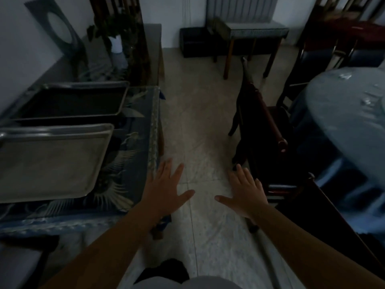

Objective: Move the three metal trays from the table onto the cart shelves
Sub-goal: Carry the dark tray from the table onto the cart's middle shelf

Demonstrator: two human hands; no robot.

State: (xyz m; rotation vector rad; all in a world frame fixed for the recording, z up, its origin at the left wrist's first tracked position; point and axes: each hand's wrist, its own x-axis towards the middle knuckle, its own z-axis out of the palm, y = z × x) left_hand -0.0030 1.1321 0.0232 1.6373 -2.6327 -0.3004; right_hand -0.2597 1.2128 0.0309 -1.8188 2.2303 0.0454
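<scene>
While the room is dim and the picture soft, we can still make out both of our hands held out, palms down, over the tiled floor [198,126]. Our left hand [166,189] has its fingers spread wide and holds nothing; it hangs just beside the edge of the table [143,130], which wears a dark blue patterned cloth. Our right hand [245,193] is likewise spread and empty, near the back of a dark wooden chair [264,122]. On the table we see two metal trays, side by side and slightly apart: the nearer tray [50,161] looks pale and shallow, the farther tray [73,101] dark inside, possibly deeper, though the light is too poor to be sure. Beyond them a potted plant [116,32] stands on the same surface. At right, a round table under a light blue cover [343,113].
</scene>
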